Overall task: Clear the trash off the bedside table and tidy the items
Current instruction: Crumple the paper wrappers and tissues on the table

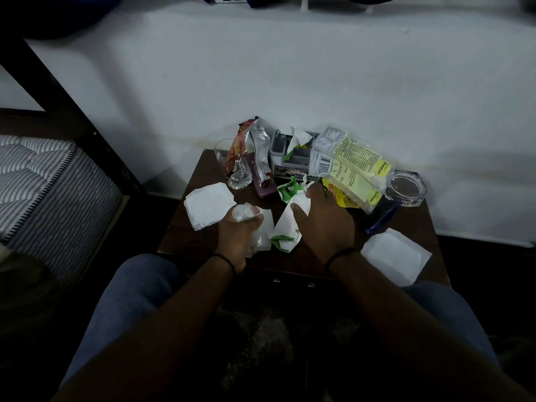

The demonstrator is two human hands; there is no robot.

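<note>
Left hand (239,236) is balled up around a crumpled clear plastic wad (245,213), while the right hand (323,221) pinches a white and green paper wrapper (285,227) lying mid bedside table (319,258), chip bags (348,166) piled behind it.

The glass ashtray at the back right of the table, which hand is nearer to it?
Right. The right hand lies just left of the glass ashtray, on green-and-white paper; the left hand grips crumpled wrappers farther left.
</note>
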